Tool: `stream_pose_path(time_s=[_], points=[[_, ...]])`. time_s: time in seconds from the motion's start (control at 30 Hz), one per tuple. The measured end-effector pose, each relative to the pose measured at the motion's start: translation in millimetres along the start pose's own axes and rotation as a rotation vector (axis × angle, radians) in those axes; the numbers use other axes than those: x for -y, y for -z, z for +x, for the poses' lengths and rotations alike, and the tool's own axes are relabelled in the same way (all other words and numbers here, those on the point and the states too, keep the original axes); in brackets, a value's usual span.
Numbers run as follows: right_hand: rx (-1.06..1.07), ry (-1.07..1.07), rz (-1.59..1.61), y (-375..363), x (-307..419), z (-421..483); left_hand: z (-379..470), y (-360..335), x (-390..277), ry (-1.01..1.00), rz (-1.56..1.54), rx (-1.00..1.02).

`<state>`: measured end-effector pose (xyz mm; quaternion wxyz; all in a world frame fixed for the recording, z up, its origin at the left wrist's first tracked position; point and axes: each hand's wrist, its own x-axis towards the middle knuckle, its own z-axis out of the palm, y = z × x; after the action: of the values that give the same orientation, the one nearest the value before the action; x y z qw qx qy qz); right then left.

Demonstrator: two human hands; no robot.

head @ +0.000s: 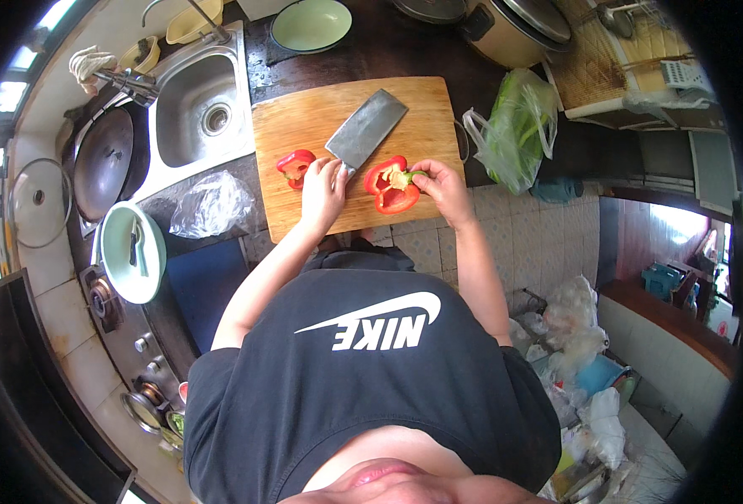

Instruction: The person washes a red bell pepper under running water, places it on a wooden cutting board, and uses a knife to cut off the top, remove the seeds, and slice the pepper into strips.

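A wooden cutting board (409,107) lies before me with a cleaver (366,128) flat across it. My left hand (324,189) is at the near end of the cleaver, its fingers bent over the handle area; the handle is mostly hidden, so I cannot tell whether the hand grips it. A piece of red bell pepper (296,167) rests just left of that hand. In my right hand (442,189), thumb and fingers pinch the green stem of an opened red bell pepper (398,199), whose pale core and seeds face up near the board's right side.
A steel sink (179,126) adjoins the board on the left, with a crumpled plastic bag (212,205) below it. An enamel basin (311,25) stands behind. Right of the board lies a bag of green vegetables (519,129). A pale green basin (157,277) holds a knife (133,246).
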<state>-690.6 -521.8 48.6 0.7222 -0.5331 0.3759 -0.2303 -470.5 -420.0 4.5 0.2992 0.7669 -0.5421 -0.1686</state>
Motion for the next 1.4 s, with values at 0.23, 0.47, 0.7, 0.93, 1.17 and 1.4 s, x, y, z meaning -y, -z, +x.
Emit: stream_pose_path(time_s=[0.23,0.47,0.7,0.93,1.17,1.4], points=[[0.32,0.051,-0.058,-39,41,23,15,42,-35,0.659,-1.709,0.842],[0.316,0.346,-0.815,-77,76,16,-4,62,-32,0.467,-1.715,0.563],[0.396,0.546,-1.095,-122,69,44,-28,76,-13,0.515,-1.69,0.229],[0.457,0.695,-0.984,-187,44,58,-52,104,24,0.7,-1.865,0.003],[0.475,0.991,-1.059,-255,28,57,-77,150,69,0.821,-1.862,-0.088],[0.471,1.01,-1.173,-318,15,58,-90,175,115,0.877,-1.927,-0.128]])
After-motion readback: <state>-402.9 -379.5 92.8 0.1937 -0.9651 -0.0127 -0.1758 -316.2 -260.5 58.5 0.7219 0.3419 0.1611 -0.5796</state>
